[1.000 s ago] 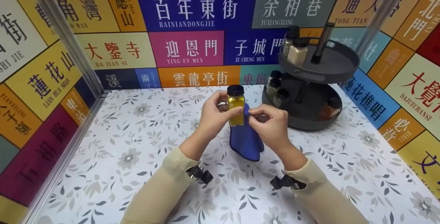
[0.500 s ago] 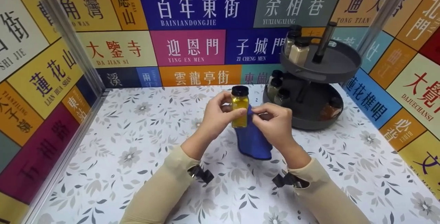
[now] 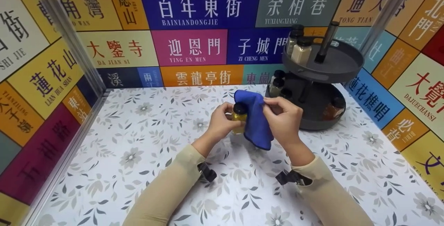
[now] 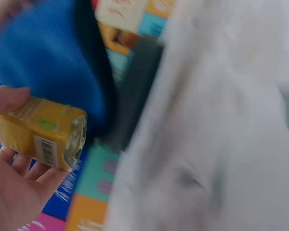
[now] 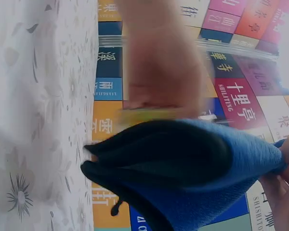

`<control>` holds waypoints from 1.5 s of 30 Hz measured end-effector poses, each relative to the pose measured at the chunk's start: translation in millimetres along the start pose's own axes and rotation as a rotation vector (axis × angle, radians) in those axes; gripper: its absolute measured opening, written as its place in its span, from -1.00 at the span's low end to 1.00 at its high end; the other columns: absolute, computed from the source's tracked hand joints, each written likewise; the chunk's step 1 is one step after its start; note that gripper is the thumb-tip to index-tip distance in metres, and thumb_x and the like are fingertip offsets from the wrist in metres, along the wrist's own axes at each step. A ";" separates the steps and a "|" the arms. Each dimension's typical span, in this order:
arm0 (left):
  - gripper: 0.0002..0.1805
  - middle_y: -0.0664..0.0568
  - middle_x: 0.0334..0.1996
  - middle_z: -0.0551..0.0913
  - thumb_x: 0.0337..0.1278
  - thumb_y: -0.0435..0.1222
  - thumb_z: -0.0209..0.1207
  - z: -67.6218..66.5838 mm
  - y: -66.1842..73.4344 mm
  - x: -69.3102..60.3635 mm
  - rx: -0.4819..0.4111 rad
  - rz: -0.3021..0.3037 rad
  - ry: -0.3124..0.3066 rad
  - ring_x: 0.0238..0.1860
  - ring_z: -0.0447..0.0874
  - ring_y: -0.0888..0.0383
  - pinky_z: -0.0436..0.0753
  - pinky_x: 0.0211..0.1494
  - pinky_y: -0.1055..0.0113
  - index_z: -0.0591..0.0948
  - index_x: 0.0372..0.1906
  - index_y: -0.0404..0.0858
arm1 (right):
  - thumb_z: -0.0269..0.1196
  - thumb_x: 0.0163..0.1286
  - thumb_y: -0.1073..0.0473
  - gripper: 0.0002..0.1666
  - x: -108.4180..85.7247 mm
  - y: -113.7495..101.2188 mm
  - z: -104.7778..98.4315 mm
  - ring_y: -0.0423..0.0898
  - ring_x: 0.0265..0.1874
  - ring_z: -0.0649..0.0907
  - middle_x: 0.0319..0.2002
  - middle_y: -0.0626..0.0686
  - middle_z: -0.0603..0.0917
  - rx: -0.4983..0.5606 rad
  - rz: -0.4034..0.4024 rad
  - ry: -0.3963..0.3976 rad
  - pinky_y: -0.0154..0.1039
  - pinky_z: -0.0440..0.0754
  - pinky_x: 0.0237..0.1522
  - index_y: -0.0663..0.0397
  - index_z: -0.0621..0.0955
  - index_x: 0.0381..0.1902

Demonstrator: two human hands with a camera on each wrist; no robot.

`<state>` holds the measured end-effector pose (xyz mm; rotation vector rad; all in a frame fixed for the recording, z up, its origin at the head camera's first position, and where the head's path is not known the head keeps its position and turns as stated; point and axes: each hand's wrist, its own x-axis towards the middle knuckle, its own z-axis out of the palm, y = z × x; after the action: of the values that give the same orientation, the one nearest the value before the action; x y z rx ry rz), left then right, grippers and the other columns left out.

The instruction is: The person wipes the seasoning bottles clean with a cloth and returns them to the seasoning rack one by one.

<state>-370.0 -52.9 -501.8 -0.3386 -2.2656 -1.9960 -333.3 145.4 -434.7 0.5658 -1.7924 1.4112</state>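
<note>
In the head view my left hand (image 3: 221, 119) grips a square glass jar (image 3: 239, 116) of yellow contents with a black lid. My right hand (image 3: 285, 118) pinches a blue cloth (image 3: 258, 118) by its upper part, and the cloth hangs beside the jar, covering part of its right side. The left wrist view shows the jar (image 4: 41, 132) between thumb and fingers, a barcode label facing the camera, and the cloth (image 4: 53, 62) behind it. In the right wrist view the cloth (image 5: 202, 168) fans out from the fingertips, folded over.
A dark two-tier round stand (image 3: 321, 115) is just beyond my right hand. Its upper tray (image 3: 341, 63) carries jars at the left; more jars are on the lower tray. Printed panels (image 3: 194, 49) wall in the patterned tabletop (image 3: 138, 142) at the back and sides.
The cloth has risen, with its top edge now above the jar's lid. My left hand has lowered the jar slightly, and my right hand has moved a little right and up.
</note>
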 end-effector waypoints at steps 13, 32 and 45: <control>-0.38 -0.04 -0.09 0.71 -0.42 -0.50 0.52 -1.9 -35.3 7.1 0.216 -0.127 -0.041 -0.07 0.63 0.10 0.63 0.12 0.26 0.64 -0.02 -0.21 | 0.45 0.25 0.49 -0.85 11.2 -3.6 -13.3 -0.31 -0.40 0.80 -0.28 0.17 0.87 -0.002 0.068 0.041 -0.48 0.73 -0.29 0.20 0.85 -0.28; -0.60 0.05 -0.22 0.73 -0.12 -0.60 0.38 -13.9 -24.2 10.8 -0.032 -0.111 -0.224 -0.20 0.78 0.20 0.78 -0.08 0.36 0.69 -0.06 -0.38 | 0.46 0.26 0.48 -0.86 12.8 -4.0 -14.8 -0.31 -0.36 0.82 -0.26 0.18 0.87 -0.011 0.088 0.041 -0.47 0.75 -0.25 0.21 0.85 -0.27; -0.58 -0.05 -0.11 0.78 0.13 -0.37 0.45 -11.7 45.6 -10.2 -0.232 0.068 -0.238 -0.12 0.85 0.11 0.82 0.07 0.18 0.69 0.12 -0.36 | 0.41 0.25 0.56 -0.79 0.6 -2.7 -2.6 -0.30 -0.26 0.83 -0.26 0.22 0.85 0.072 0.014 -0.093 -0.40 0.80 -0.19 0.25 0.84 -0.24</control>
<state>-350.3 -60.3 -458.5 -0.6992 -2.1136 -2.2955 -330.9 147.1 -432.4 0.6683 -1.8269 1.4856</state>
